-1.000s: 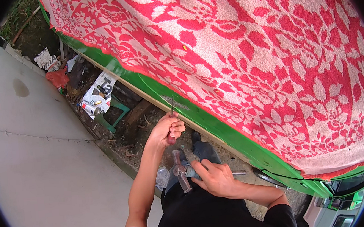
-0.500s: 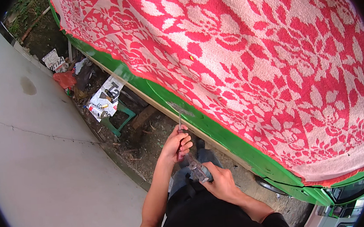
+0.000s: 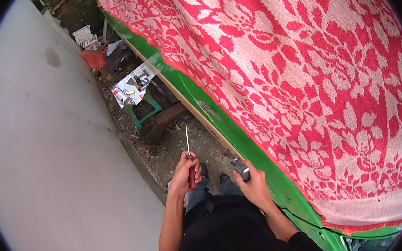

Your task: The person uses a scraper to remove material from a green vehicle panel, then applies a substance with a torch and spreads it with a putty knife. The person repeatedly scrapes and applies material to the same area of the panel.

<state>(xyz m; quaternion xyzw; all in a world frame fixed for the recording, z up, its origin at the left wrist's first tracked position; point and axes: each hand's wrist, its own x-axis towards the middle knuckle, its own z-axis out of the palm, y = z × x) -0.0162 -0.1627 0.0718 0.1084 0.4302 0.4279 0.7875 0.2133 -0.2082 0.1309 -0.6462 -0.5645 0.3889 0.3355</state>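
My left hand [image 3: 184, 172] is closed round the dark red handle of a screwdriver [image 3: 188, 141], its metal shaft pointing up. To its right, my right hand [image 3: 251, 183] grips a metal hammer [image 3: 235, 162] near the head. Both hands are apart, over my jeans and shoes. Beyond them runs a green painted vehicle body [image 3: 193, 90] with a pale, scraped patch [image 3: 207, 108] and a wooden strip [image 3: 187, 103] along it. A red and pink floral towel cloth [image 3: 313, 92] covers most of it.
A pale cracked wall [image 3: 56, 162] curves along the left. In the gap lie a green plastic stool [image 3: 140, 119] with printed sheets and small items [image 3: 131, 88] on it, a red plastic bag [image 3: 94, 60], and debris on dirt ground [image 3: 164, 143].
My right hand has taken hold of the hammer and moved right with it, away from my left hand. The screwdriver has moved away from the scraped patch. The view has shifted.
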